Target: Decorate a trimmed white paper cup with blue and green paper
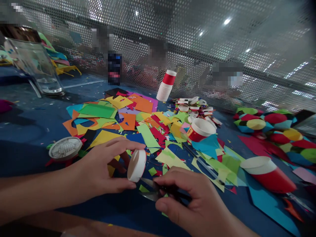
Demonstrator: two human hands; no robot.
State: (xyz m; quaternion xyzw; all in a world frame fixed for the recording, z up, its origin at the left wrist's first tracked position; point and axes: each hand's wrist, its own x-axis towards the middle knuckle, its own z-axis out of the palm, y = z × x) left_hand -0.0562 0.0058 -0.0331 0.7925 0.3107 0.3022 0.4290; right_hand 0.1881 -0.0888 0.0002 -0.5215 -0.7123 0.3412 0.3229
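Between the thumb and fingers of my left hand (pixel 106 164) is a cut-off paper cup bottom (pixel 137 165), a shallow white ring tipped on its side. My right hand (pixel 191 199) grips a pair of scissors (pixel 170 191) with dark handles. The blades are parted, and the upper tip is at the lower edge of the cup bottom; whether it touches I cannot tell. Colored paper scraps (pixel 148 131) lie spread beyond both hands. Left of my left hand sits another round cup piece (pixel 65 148) with lines drawn on it.
A stack of paper cups (pixel 166 86) stands at the back, near a pile of cut cup rings (pixel 195 107). To the right lie a red cut cup (pixel 271 174), an upright cup piece (pixel 201 128), a pen (pixel 207 168) and colorful paper shapes (pixel 269 128). A glass jug (pixel 41 65) stands far left.
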